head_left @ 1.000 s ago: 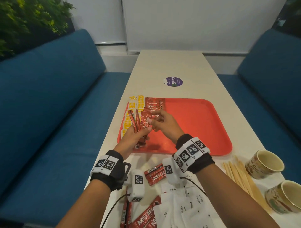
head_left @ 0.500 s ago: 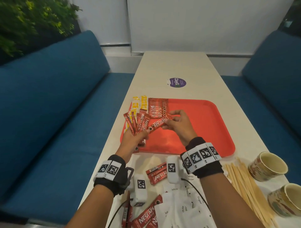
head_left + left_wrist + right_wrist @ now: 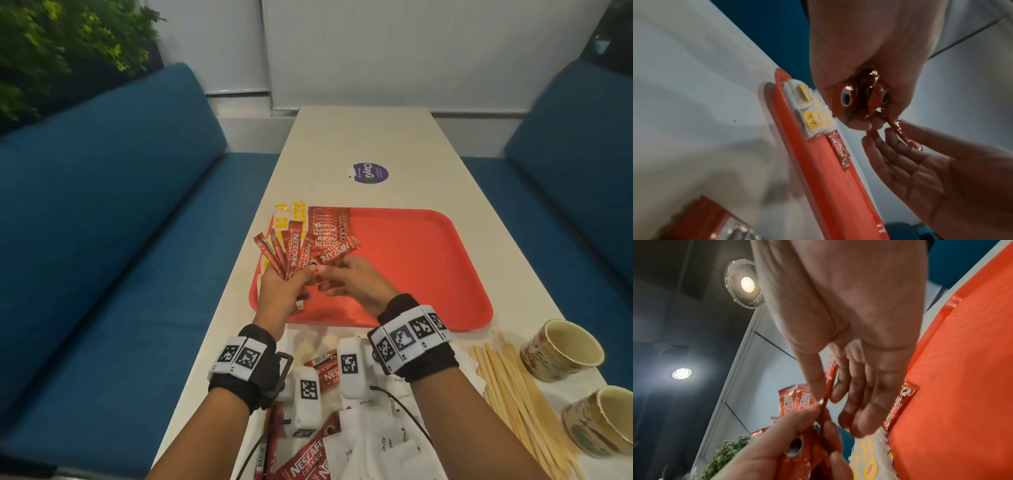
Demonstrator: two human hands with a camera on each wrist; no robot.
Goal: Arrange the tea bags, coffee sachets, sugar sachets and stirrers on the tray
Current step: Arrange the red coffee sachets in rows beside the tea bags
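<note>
Left hand point(image 3: 287, 287) grip fans coffee sachets point(image 3: 295, 251) so right hand point(image 3: 356, 284) can pinch single sachet point(image 3: 337, 251) for tray point(image 3: 445, 274) row.

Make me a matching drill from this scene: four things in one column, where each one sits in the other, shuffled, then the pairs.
Things
1. fan of red coffee sachets
2. yellow-labelled tea bags
3. bundle of wooden stirrers
4. white sugar sachets

Places
A. on the table, beside the two paper cups
B. far left corner of the red plastic tray
C. gripped in the left hand
D. on the table, near edge, under the right forearm

Pairs: 1-C, 2-B, 3-A, 4-D
</note>
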